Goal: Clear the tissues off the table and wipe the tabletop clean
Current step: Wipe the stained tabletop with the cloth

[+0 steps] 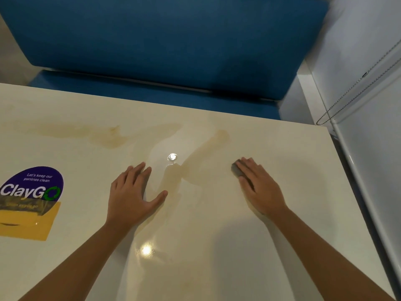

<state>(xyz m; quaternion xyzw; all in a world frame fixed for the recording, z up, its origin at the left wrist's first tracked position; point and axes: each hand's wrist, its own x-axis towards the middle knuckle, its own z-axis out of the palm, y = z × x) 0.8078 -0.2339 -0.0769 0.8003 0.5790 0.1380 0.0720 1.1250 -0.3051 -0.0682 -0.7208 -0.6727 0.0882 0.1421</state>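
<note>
The cream tabletop [282, 213] fills the lower view and shows tan smears and wet streaks [195, 161] across its middle. My left hand [132, 192] lies flat on the table with fingers straight and thumb spread. My right hand [260, 187] presses flat on a small grey cloth [237, 170], of which only a corner shows under the fingertips. No tissues are in view.
A purple and yellow sticker [32, 198] is stuck at the table's left side. A blue padded bench [173, 51] runs behind the far edge. A white wall [368, 148] with a bead chain [358, 83] stands close on the right.
</note>
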